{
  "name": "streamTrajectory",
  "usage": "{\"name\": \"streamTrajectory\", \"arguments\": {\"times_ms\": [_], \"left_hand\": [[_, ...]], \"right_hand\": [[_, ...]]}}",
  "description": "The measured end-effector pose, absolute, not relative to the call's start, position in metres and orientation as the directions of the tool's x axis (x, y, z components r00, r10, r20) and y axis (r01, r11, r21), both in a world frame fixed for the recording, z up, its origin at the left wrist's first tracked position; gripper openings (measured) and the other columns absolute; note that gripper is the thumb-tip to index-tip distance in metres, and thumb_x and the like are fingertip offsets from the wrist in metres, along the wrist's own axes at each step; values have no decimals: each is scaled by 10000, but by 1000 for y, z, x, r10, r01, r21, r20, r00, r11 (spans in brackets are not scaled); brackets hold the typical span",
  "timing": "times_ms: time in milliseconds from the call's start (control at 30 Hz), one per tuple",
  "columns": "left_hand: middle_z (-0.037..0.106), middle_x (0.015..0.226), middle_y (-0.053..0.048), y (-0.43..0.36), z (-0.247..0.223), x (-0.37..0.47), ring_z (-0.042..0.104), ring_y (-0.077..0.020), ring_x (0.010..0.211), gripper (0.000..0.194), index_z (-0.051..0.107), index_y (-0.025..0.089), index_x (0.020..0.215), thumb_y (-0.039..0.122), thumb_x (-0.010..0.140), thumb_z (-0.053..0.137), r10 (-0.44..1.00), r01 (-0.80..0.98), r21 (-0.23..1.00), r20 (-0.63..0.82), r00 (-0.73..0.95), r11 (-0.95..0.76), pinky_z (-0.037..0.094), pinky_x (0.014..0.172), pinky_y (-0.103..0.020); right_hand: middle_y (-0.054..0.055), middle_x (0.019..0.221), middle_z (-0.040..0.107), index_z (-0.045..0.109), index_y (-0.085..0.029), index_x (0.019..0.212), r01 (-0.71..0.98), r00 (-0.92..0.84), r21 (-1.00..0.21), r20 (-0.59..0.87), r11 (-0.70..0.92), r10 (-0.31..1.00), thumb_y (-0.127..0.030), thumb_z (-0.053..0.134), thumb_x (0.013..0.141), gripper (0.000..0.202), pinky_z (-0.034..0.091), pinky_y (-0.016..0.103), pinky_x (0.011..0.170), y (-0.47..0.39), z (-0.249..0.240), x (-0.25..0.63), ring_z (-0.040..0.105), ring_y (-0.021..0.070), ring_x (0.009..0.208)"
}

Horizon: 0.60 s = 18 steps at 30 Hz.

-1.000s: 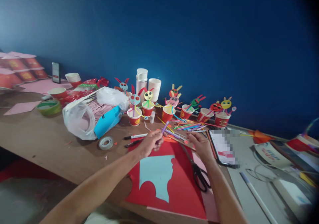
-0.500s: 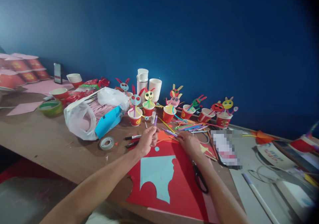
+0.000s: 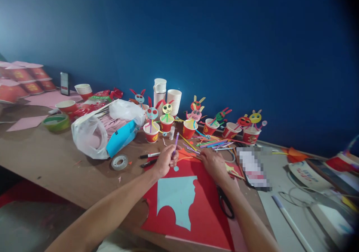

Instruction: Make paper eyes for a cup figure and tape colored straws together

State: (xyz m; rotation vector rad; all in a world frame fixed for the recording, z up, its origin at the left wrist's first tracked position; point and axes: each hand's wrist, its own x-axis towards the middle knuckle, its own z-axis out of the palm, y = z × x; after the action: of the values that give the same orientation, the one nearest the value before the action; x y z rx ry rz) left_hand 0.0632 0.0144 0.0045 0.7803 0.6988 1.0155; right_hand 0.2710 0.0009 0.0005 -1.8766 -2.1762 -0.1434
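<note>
My left hand (image 3: 167, 160) is closed round a thin purple stick (image 3: 176, 140) that points upward. To its right, my right hand (image 3: 212, 163) lies low over orange paper scraps (image 3: 183, 154), its fingers pressed together; what they hold, if anything, is too small to tell. Below both hands lies red paper (image 3: 209, 207) with a cut light-blue sheet (image 3: 176, 197) on top. Black-handled scissors (image 3: 225, 203) rest partly under my right forearm. Coloured sticks (image 3: 214, 143) are spread just behind my right hand.
Red cups with paper rabbit figures (image 3: 189, 128) stand along the wall. A plastic bag of pink strips (image 3: 92, 136), a tape roll (image 3: 119, 162) and markers (image 3: 150, 155) are on the left. A phone (image 3: 254, 169) and cables lie at right.
The purple stick now shows more of its length above my left hand and stands more upright. My right hand has barely moved.
</note>
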Motion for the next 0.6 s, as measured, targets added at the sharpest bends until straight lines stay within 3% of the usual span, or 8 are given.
{"name": "streamTrajectory", "arguments": {"times_ms": [233,467,600], "left_hand": [[353,474,93,15,1,63,225,-16,322,233,501,151,802,380,763,525,932,-426,864,-122,342,270,129,337,-163],[350,479,92,16,-3,64,230,-16,319,226,491,154,784,378,768,517,935,-393,890,-92,343,231,137,334,-162],[341,480,92,17,-5,64,227,-15,318,219,497,153,782,371,772,509,937,-390,892,-94,338,230,139,337,-160]], "right_hand": [[30,924,673,634,-242,885,988,-141,-23,263,153,954,-294,429,865,213,304,283,740,-4,1,284,587,178,855],[73,932,671,660,-234,958,993,79,60,250,-97,965,-302,382,874,298,343,306,698,22,6,344,596,215,834],[86,993,652,649,-246,1010,986,96,109,236,-125,967,-270,373,877,307,349,335,733,45,10,368,566,242,917]]}}
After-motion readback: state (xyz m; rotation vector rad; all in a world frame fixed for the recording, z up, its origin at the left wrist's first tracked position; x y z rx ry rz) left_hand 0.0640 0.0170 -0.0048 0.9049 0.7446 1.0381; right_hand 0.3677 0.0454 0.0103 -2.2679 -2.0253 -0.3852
